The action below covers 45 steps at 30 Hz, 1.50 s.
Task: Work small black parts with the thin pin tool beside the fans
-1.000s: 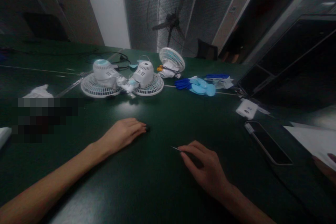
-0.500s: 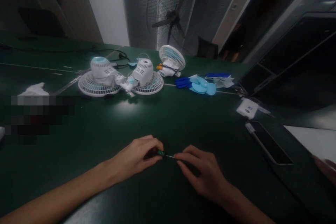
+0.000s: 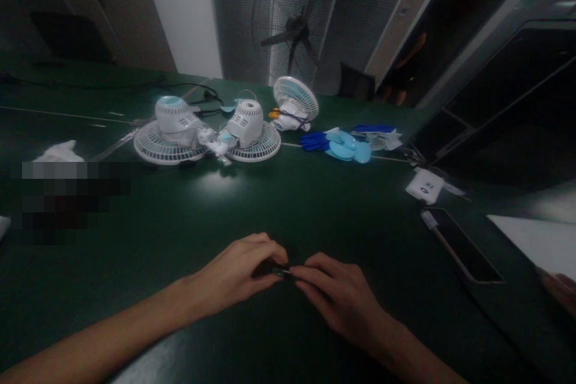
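Near the front middle of the green table, my left hand [image 3: 252, 264] is closed around a small dark green screwdriver handle [image 3: 278, 271], mostly hidden by the fingers. My right hand [image 3: 339, 288] pinches a thin metal screwdriver shaft [image 3: 287, 272] between thumb and fingertips. Only a short piece of the shaft shows between the two hands, its left end meeting the handle. Whether it sits fully inside the handle I cannot tell. The fingertips of both hands almost touch.
Beyond my hands lie two face-down white fans [image 3: 173, 132] and a tilted fan [image 3: 294, 102]. Light-blue fan blades [image 3: 347, 147] rest beside blue gloves [image 3: 314, 141]. A phone [image 3: 463, 246], a white box [image 3: 424, 186] and paper with another person's hand [image 3: 558, 288] are right.
My left hand came right and nearer with the handle, meeting the shaft in my right hand. Since half a second ago the hands have drawn closer and less shaft shows.
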### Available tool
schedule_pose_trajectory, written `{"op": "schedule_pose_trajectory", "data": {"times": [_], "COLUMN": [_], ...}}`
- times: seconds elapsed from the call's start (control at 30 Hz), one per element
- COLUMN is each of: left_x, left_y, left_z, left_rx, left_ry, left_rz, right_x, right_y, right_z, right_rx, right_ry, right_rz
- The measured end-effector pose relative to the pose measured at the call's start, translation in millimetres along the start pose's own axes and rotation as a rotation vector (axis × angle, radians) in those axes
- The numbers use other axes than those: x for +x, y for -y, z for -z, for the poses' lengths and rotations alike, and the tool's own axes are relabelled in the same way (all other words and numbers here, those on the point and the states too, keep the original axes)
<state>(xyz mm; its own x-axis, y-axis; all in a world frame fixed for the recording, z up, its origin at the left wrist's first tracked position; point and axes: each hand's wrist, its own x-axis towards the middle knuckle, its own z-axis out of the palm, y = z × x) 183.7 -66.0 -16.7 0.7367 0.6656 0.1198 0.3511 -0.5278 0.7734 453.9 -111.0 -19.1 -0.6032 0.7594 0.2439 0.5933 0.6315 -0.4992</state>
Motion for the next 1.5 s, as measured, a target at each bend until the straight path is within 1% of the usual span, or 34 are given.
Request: {"op": "schedule_pose_trajectory", "data": {"times": [0.13,0.23,0.3,0.53,0.63,0.7,0.77,0.83,0.93,0.97,1.03,1.07,1.13,1.2,1.27,1.33,1.43,1.5], "left_x": [1,2,2,1,1,1,1,-1,-9,-13,-21,-25,-30,-32,-32,-33,-39,-43], "left_y": [-3,-6,-8,-11,-9,-4,7,25,61,72,90,96,102,101,99,97,100,106], "left_z": [1.4,2.4,2.7,3.2,5.3,10.2,20.8,38.6,75.1,87.5,108.1,115.4,123.3,125.0,125.5,128.7,139.7,147.5], "left_rx": [0.004,0.048,0.077,0.082,0.047,0.059,0.128,0.218,0.327,0.357,0.390,0.398,0.404,0.403,0.396,0.374,0.294,0.250], "left_ry": [-0.002,0.014,0.027,0.044,0.056,0.059,0.033,-0.025,-0.149,-0.210,-0.309,-0.347,-0.387,-0.397,-0.383,-0.352,-0.312,-0.314], "left_rz": [-0.020,-0.058,-0.075,-0.078,-0.082,-0.095,-0.097,-0.059,0.084,0.131,0.234,0.278,0.335,0.344,0.344,0.374,0.445,0.464], "right_x": [2,2,1,-1,-2,-2,-3,-4,-4,-5,-5,-5,-6,-6,-6,-6,-5,-5], "right_y": [3,5,5,3,3,3,2,1,0,0,0,-1,-1,-1,-2,-2,-1,0], "right_z": [2,5,6,6,8,9,10,11,11,11,11,11,10,10,9,10,11,12], "right_rx": [-0.025,-0.025,-0.021,0.023,0.027,0.034,0.050,0.063,0.068,0.070,0.074,0.076,0.074,0.070,0.069,0.070,0.062,0.056], "right_ry": [-0.011,0.000,-0.021,-0.124,-0.137,-0.142,-0.149,-0.151,-0.135,-0.133,-0.134,-0.132,-0.125,-0.127,-0.137,-0.140,-0.140,-0.143], "right_rz": [0.048,0.094,0.107,0.073,0.035,0.015,0.006,-0.001,0.000,0.004,0.012,0.013,0.010,0.006,0.000,0.001,0.007,0.003]}}
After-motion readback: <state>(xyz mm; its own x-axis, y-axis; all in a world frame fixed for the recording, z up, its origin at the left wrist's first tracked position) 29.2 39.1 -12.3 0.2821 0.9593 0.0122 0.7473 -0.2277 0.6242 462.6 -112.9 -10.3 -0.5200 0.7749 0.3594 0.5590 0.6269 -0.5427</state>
